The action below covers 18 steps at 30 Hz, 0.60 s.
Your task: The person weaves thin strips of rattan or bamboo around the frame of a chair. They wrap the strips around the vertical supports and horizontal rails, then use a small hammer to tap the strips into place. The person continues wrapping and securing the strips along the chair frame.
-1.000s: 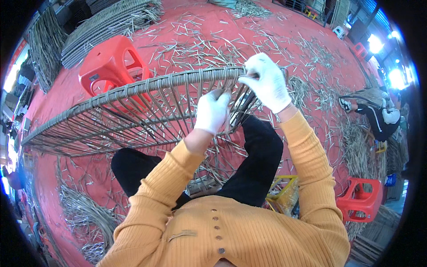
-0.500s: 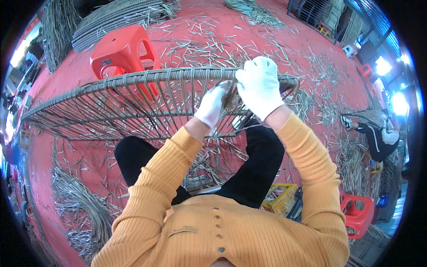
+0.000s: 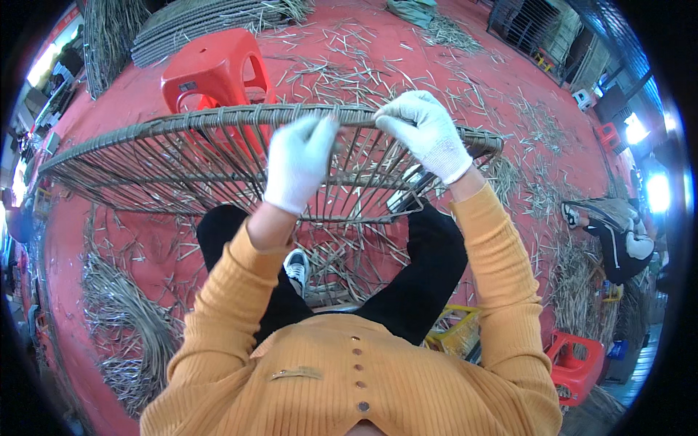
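Note:
A long curved wicker frame (image 3: 218, 145) spans the view above my knees, with a wrapped upper rim and many thin rods running down from it. My right hand (image 3: 430, 138), in a white glove, pinches at the upper rim right of the middle, thumb and fingers together. My left hand (image 3: 297, 163), also gloved and slightly blurred, is raised in front of the rods just below the rim. Its fingers look pressed together near the rim; whatever is between them is hidden. The frame's right end curves down beyond my right wrist.
Behind the frame stands a red plastic stool (image 3: 218, 69); another red stool (image 3: 576, 367) is at lower right. Loose straw bundles (image 3: 131, 312) lie on the red floor (image 3: 349, 43). A yellow crate (image 3: 454, 330) sits by my right side. Another person (image 3: 618, 243) is at far right.
My left hand has moved left, from beside the right hand to in front of the rods. The right hand has shifted slightly left along the rim, its fingers now pinching.

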### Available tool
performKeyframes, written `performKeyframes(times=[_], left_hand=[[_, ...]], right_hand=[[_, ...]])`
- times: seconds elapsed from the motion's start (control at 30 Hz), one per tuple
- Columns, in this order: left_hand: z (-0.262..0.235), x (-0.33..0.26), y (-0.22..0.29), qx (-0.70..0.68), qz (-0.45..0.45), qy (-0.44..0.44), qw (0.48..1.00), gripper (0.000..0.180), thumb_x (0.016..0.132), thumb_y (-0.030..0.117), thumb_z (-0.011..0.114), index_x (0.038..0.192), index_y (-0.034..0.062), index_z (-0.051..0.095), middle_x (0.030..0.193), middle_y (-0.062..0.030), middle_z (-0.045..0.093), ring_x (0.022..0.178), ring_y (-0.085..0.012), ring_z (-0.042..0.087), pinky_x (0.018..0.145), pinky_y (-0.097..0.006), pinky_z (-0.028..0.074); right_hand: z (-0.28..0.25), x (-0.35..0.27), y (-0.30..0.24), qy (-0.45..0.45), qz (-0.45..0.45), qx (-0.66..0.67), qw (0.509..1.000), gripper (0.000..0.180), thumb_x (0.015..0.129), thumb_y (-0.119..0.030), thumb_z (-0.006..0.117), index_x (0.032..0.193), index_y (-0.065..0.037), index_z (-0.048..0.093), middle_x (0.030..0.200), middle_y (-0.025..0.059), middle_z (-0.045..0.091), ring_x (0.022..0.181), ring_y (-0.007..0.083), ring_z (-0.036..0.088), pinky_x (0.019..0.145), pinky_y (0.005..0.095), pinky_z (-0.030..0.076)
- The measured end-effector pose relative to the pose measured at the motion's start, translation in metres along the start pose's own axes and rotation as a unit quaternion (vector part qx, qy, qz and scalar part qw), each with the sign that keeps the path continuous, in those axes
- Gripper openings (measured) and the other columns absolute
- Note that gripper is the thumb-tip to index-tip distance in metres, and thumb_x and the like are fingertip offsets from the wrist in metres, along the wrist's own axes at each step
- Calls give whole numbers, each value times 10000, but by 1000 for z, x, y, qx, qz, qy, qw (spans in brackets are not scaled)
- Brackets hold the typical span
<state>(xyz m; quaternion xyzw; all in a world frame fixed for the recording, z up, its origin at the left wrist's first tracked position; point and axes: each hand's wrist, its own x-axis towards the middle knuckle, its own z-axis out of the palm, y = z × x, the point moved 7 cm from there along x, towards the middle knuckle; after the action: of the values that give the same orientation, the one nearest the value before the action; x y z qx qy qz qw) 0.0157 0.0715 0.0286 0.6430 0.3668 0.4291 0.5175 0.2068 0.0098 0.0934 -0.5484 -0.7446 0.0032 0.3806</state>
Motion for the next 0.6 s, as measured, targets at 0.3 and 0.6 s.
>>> performKeyframes(times=[0.3, 0.6], left_hand=[[73, 5, -85, -551, -125, -155, 811, 244, 1056, 211, 555, 1174, 17, 646, 991, -60, 681, 931, -187, 640, 917, -349, 503], [-51, 12, 34, -37, 120, 9, 992, 317, 1066, 265, 571, 910, 22, 700, 621, 49, 517, 545, -37, 450, 498, -248, 322]], right_hand=[[41, -8, -25, 89, -131, -323, 933, 332, 687, -226, 863, 916, -150, 634, 974, 47, 592, 1032, 301, 565, 941, 481, 426], [40, 23, -9, 57, 40, 246, 967, 225, 928, -115, 755, 1130, -16, 731, 1123, 110, 714, 1057, 218, 677, 966, 353, 509]])
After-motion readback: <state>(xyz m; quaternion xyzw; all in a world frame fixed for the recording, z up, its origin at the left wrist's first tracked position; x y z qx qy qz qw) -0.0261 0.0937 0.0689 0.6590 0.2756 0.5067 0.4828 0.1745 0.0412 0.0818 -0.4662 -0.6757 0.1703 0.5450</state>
